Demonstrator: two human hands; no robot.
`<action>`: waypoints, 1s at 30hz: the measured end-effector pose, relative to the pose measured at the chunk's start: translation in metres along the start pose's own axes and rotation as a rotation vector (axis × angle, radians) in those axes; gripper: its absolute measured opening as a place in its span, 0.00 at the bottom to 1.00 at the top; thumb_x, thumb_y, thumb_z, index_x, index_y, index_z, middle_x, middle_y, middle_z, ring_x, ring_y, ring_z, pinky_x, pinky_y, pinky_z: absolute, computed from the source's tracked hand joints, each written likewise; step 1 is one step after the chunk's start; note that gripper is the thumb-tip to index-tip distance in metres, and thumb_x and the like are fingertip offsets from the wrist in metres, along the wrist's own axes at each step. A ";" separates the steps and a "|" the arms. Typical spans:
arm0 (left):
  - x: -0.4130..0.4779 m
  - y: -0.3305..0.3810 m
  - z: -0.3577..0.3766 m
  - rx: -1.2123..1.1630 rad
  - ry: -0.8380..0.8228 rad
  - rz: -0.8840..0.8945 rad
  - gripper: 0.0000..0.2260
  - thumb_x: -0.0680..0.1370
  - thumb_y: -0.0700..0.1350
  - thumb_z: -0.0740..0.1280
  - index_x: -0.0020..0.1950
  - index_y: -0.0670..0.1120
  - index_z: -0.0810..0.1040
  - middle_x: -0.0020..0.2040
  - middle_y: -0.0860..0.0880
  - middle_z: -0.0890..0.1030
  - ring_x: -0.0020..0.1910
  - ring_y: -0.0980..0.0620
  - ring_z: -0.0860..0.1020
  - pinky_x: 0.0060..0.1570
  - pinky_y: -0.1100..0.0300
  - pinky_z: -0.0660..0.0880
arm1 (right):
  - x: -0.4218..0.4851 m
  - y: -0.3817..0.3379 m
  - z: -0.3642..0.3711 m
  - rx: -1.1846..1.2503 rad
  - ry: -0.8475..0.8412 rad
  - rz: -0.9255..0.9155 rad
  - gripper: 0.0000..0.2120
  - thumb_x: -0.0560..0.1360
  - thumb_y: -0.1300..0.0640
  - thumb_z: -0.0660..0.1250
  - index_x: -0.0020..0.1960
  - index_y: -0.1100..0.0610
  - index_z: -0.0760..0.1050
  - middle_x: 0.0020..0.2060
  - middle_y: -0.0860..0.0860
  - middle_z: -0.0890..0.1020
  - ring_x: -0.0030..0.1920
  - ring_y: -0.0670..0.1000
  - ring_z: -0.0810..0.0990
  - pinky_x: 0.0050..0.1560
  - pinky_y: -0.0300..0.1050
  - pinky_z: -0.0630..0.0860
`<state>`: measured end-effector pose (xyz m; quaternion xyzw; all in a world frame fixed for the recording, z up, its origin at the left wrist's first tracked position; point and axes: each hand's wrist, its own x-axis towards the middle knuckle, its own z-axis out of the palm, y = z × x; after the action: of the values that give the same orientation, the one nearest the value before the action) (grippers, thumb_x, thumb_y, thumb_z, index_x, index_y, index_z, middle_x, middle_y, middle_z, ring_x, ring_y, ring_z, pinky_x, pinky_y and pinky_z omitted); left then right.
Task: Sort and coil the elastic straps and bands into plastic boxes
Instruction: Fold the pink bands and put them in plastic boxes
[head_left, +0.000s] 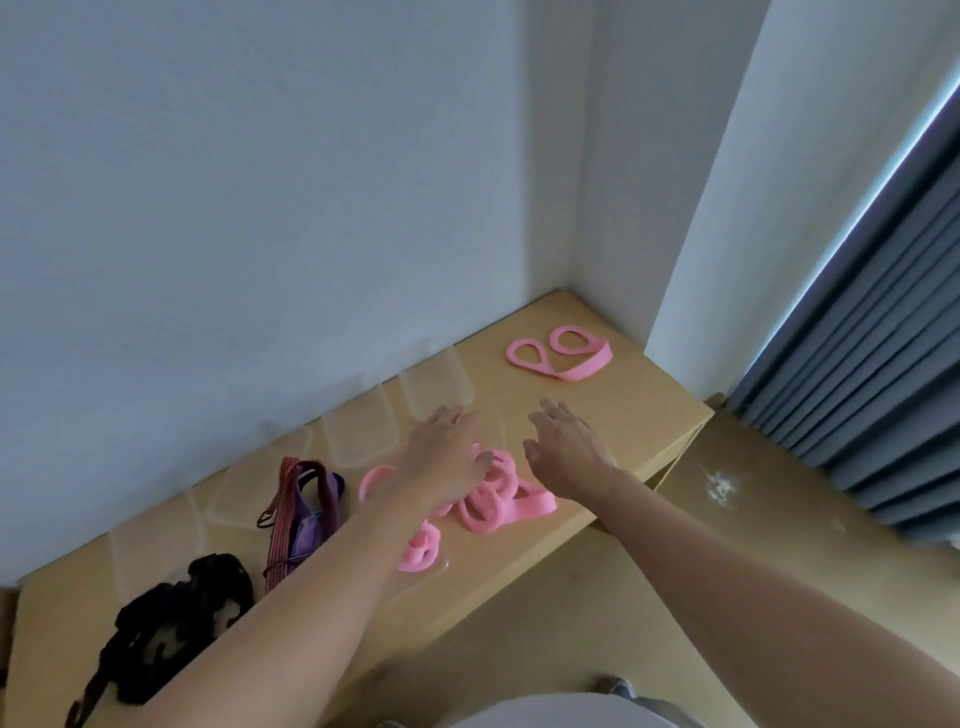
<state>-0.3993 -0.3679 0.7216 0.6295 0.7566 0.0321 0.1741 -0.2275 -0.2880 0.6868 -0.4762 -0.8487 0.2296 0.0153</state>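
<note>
1. Fingers (449, 414) of the left hand (441, 457) lie straight and slightly spread, palm down, above the heap of pink bands (491, 501); they grip nothing, and I cannot tell whether the thumb touches the heap
2. The right hand (566, 447) hovers just right of the same heap, its fingers also straight and loose, holding nothing
3. Everything lies on a pale wooden table (649, 415) pushed into a corner of plain white walls (260, 208)
4. Clear plastic boxes (436, 387) lie in a row along the back wall, from the middle of the table toward its left end; the ones whose insides show hold nothing
5. One more pink coil (418, 551) lies near the front edge, partly hidden under the left forearm
6. A lone pink band (561, 353), folded into two loops, lies well apart at the far right end
7. Purple and striped straps (301, 509) lie left of the heap, and a bunch of black straps (176, 613) lies further left, near the front edge
8. Bare tabletop shows between the heap and the lone band
9. The table's front edge runs diagonally; past its right end come a wooden floor (779, 519) and a grey-blue curtain (883, 364)
</note>
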 end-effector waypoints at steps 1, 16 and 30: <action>0.008 0.015 0.003 -0.004 0.008 -0.006 0.25 0.82 0.53 0.64 0.76 0.44 0.68 0.77 0.43 0.69 0.77 0.42 0.64 0.75 0.45 0.63 | 0.000 0.015 -0.006 0.006 -0.006 0.008 0.22 0.83 0.53 0.58 0.75 0.59 0.66 0.80 0.57 0.59 0.80 0.59 0.55 0.76 0.56 0.59; 0.132 0.086 0.028 0.043 -0.129 -0.021 0.26 0.82 0.51 0.64 0.76 0.41 0.66 0.79 0.41 0.64 0.80 0.40 0.58 0.76 0.43 0.61 | 0.064 0.108 -0.036 -0.033 -0.108 0.005 0.22 0.82 0.53 0.59 0.74 0.59 0.66 0.80 0.57 0.60 0.80 0.57 0.57 0.74 0.55 0.62; 0.266 0.098 0.072 -0.056 -0.275 0.118 0.14 0.81 0.44 0.64 0.65 0.43 0.79 0.59 0.43 0.82 0.60 0.40 0.79 0.53 0.51 0.76 | 0.157 0.147 -0.050 0.022 -0.183 0.225 0.17 0.81 0.56 0.60 0.69 0.57 0.71 0.68 0.53 0.74 0.63 0.56 0.76 0.58 0.50 0.74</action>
<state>-0.3244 -0.1036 0.6207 0.6661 0.6862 -0.0233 0.2914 -0.1830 -0.0764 0.6422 -0.5452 -0.7851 0.2819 -0.0828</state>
